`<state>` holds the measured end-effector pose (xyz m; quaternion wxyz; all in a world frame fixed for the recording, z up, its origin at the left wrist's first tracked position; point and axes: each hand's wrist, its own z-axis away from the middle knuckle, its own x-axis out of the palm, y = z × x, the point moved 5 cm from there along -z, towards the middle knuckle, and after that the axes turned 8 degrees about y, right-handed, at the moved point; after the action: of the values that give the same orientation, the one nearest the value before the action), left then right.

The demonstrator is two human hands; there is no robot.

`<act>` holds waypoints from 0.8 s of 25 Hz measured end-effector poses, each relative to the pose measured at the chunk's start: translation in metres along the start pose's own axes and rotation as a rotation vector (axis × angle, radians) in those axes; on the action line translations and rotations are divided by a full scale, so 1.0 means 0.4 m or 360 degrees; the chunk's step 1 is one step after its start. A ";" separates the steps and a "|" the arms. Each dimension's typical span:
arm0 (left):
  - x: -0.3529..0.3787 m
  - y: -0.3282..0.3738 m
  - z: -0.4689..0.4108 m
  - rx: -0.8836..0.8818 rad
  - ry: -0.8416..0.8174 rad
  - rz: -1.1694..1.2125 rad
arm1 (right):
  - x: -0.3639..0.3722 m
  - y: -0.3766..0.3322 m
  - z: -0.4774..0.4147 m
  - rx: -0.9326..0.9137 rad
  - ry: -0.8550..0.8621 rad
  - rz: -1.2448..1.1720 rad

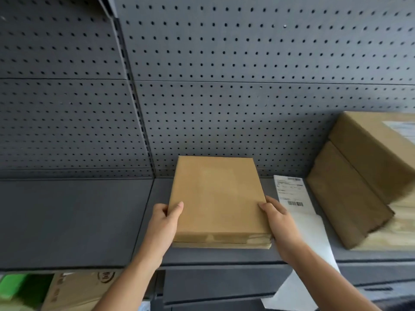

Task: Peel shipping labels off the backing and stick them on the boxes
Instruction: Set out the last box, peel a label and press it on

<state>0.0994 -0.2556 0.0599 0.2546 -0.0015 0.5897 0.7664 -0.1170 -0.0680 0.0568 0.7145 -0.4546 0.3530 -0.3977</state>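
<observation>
Both hands are on the box [216,198], a flat brown parcel lying on the grey shelf [74,221] with its near end at the shelf's front edge and its far end close to the pegboard [224,75] at the back. Left hand [165,217] clamps the box's near left side, thumb on top, fingers tucked out of sight along the side. Right hand [277,217] mirrors it on the near right side, thumb pressed on the top face, fingers wrapped down the side. The top of the box is bare brown paper. Just to the right, the label sheet [292,194] lies on the shelf, printed face up with barcodes showing, its near end hanging over the front edge behind the right forearm. Further right, at the shelf's right end, a bigger parcel [368,158] sits tilted, a white label [402,126] on its top. Below the shelf at left, a carton [74,290] and something green [13,286].
</observation>
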 end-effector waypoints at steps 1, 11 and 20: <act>0.010 -0.008 0.001 -0.0006 -0.0001 -0.0011 | -0.004 0.008 -0.004 0.0002 -0.0008 -0.0001; 0.019 -0.023 0.003 0.0121 0.0044 -0.0060 | -0.017 0.025 -0.018 -0.0010 -0.0132 0.0044; 0.079 0.141 0.060 0.1094 0.0131 -0.0840 | -0.221 -0.017 -0.092 -0.0643 0.0122 0.1085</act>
<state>0.0569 -0.2314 0.1086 0.4036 -0.0980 0.7997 0.4335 -0.1890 -0.0049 0.0632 0.6881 -0.4275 0.5812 -0.0771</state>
